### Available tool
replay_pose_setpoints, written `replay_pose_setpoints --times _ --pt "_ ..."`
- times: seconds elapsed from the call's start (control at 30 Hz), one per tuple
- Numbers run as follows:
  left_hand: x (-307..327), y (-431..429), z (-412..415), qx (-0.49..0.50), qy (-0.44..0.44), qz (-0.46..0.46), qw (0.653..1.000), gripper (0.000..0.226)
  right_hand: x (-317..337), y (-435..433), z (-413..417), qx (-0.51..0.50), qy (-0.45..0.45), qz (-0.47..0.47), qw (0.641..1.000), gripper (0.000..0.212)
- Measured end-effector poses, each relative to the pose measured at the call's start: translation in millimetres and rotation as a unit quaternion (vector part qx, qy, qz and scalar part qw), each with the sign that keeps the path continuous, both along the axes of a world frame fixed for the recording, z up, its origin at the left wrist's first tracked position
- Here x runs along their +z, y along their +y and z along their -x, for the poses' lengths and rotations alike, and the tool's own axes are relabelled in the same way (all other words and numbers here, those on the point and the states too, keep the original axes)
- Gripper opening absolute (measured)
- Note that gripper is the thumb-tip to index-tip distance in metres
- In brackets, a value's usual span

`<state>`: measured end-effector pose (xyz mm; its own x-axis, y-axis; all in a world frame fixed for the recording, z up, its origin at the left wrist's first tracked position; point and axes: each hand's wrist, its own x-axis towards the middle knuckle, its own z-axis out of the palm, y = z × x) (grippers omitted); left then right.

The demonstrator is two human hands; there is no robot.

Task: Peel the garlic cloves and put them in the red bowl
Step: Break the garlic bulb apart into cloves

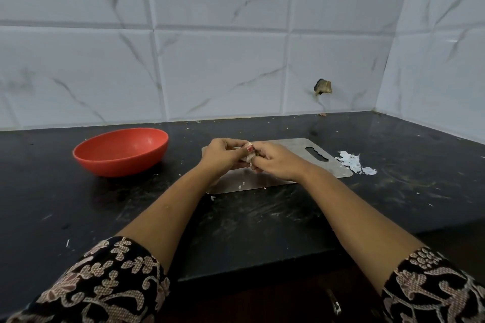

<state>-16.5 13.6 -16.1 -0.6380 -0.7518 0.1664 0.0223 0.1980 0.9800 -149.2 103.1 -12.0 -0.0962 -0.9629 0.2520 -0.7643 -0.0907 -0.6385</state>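
Observation:
Both my hands meet above the steel cutting board (322,165). My left hand (223,156) and my right hand (275,162) grip a pale garlic piece (248,156) between their fingertips; most of it is hidden by the fingers. The red bowl (120,151) stands to the left of the board on the black counter, and its inside looks empty from here.
A heap of white garlic skins (353,164) lies just right of the board. Small skin flakes dot the black counter (262,223). The tiled wall (236,60) runs behind and along the right side, with a hole (323,86) in one tile.

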Motion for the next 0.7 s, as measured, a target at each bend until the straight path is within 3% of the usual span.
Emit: replay_pose_setpoints --times 0.2,0.47,0.57,0.7 --pt "4.5 7.6 -0.9 -0.028 0.015 0.017 0.999 0.023 -1.7 -1.7 -7.1 -0.044 0.008 0.055 0.997 0.011" --pt "1.0 11.1 5.9 0.06 -0.031 0.114 0.991 0.021 -3.9 -6.8 -15.5 -0.041 0.032 0.048 0.998 0.014" --pt "2.7 8.0 3.4 0.036 -0.021 0.07 0.997 0.023 -4.0 -4.9 -12.0 -0.032 0.008 0.034 0.999 0.007" --pt "3.2 3.6 -0.5 0.011 -0.003 0.0 1.0 0.024 -4.9 -4.9 -6.9 -0.023 -0.034 -0.001 0.999 0.018"
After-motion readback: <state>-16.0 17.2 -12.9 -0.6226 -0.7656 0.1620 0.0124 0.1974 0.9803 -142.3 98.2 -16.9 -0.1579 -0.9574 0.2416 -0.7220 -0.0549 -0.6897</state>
